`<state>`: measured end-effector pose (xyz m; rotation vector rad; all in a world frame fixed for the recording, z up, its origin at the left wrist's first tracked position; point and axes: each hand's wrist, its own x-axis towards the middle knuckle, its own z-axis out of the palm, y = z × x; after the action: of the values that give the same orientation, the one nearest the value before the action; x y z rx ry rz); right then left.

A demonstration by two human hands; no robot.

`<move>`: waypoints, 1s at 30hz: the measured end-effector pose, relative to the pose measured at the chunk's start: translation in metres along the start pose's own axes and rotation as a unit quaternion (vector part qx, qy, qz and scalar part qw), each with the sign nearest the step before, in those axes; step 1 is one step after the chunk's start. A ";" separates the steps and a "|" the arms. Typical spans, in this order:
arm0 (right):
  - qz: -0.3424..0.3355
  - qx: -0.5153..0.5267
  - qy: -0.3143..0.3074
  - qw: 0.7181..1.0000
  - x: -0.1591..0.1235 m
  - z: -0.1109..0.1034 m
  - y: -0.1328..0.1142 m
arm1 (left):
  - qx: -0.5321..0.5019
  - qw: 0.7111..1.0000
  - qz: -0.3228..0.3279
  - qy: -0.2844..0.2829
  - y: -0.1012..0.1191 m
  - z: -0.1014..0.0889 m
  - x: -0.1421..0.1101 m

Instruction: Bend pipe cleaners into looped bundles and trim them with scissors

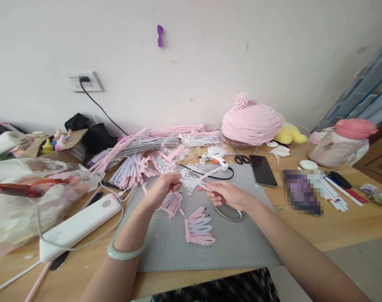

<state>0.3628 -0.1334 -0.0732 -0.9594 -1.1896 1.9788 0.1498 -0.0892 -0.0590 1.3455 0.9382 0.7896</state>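
My left hand [168, 184] and my right hand [226, 195] are raised over a grey cutting mat [241, 247]. Between them stretch pale, whitish-lilac chenille stems [193, 182], pinched at the left end by my left fingertips and at the right by my right fingers. How many strands there are I cannot tell. Below, on the mat, lies a fringe of pink and lilac looped stems [200, 226] joined along one side. Short folded pink pieces [172, 204] are beside my left hand. A silvery ring-shaped loop [229, 214] rests under my right hand.
Behind my hands are a white glue gun [221, 162], black scissors [242, 159] and bundled stems [132, 170]. A phone [262, 170] lies at right, near a pink dome [252, 125]. At left are a white power bank-like block [80, 226], cables and plastic bags [36, 201].
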 end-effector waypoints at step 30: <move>-0.252 -0.482 0.211 0.812 0.003 0.028 0.012 | 0.007 0.997 -0.070 0.030 0.004 0.013 -0.004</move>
<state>0.3359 -0.1484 -0.0759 -1.2658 -1.9387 0.6073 0.1599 -0.0978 -0.0546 1.2590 1.0767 0.7201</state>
